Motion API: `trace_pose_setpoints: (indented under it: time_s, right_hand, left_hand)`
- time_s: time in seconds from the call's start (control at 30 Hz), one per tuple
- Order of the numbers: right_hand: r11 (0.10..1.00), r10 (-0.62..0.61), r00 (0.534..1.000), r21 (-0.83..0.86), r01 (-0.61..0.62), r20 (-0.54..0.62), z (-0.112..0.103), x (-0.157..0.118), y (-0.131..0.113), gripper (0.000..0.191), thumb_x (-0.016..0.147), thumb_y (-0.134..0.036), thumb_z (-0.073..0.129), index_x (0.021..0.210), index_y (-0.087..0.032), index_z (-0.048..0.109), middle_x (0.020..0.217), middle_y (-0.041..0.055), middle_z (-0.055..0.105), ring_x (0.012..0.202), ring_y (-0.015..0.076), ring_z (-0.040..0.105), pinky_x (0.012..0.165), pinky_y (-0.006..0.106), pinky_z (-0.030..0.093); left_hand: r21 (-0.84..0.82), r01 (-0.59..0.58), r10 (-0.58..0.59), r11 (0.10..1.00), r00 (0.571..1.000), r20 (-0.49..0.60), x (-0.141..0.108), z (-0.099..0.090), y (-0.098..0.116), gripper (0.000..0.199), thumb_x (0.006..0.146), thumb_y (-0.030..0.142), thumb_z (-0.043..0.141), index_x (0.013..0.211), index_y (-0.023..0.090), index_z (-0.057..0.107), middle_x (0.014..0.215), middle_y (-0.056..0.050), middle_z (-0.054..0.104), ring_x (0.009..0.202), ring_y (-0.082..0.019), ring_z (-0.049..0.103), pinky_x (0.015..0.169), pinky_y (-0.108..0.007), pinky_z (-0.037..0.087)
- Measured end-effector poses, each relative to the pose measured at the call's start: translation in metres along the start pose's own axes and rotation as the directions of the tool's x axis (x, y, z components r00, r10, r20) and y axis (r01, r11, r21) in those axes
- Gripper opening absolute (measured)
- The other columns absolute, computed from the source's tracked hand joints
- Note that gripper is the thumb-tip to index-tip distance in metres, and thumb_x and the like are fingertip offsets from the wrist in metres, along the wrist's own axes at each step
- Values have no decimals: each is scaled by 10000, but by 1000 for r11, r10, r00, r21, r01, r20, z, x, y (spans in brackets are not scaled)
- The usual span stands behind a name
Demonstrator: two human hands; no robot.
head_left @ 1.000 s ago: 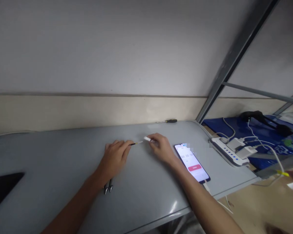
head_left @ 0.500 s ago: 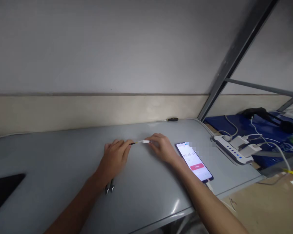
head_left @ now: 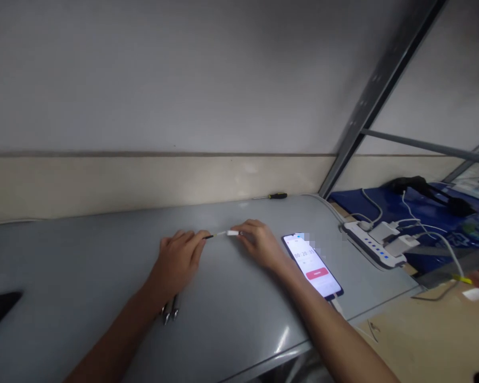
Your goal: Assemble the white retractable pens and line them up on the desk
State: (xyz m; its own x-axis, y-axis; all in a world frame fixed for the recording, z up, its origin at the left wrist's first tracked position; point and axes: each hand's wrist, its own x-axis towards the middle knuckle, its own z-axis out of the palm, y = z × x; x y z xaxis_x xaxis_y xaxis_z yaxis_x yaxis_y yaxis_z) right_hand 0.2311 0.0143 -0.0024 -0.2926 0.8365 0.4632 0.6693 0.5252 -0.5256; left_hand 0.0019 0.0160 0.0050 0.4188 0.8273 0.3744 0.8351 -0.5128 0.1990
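Note:
My left hand point(head_left: 180, 259) is closed on a thin dark-tipped stick point(head_left: 209, 236), which points right. Facing it, my right hand point(head_left: 259, 243) pinches a small white piece point(head_left: 232, 233) between its fingertips. A thin pale part point(head_left: 221, 233) shows between the two; whether it joins them is too small to tell. Both hands are low over the grey table point(head_left: 223, 298). Below my left wrist, the metal tips of pens point(head_left: 175, 314) stick out, their upper parts hidden by the hand.
A lit phone point(head_left: 315, 266) lies right of my right hand. Behind it is a white power strip point(head_left: 373, 246) with plugs and cables. A screwdriver point(head_left: 277, 196) lies by the wall. A black object point(head_left: 0, 311) is at the left edge.
The whole view has shifted slightly, so table items appear further left. The gap between my hands looks a little wider, and both still hold their pieces.

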Motion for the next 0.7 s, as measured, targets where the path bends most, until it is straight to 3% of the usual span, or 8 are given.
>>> trace_pose_setpoints:
  time_s: [0.33,0.5,0.7]
  right_hand:
    - [996,-85,995,42,82,55,9,-1,-6,255,884,-146,596,1115,-208,685,1005,67,705,928,185,607,855,307,445]
    - [994,-82,995,79,77,49,12,-2,-9,194,822,-77,629,974,-182,687,917,44,717,860,175,607,800,277,438]
    - [979,-85,992,192,65,97,7,-3,-10,143,896,-193,583,970,-167,702,925,55,725,802,154,625,756,251,432]
  left_hand:
    - [-22,-38,40,999,996,83,-2,2,10,297,973,280,327,1083,248,602,976,-41,690,944,-237,593,824,-388,330]
    - [-68,-66,72,995,993,89,-4,5,13,287,983,295,329,962,207,601,923,-47,676,919,-233,581,799,-370,331]
    - [-85,-115,124,990,987,105,-3,5,14,251,979,274,371,910,207,603,876,-36,653,893,-222,555,776,-351,329]
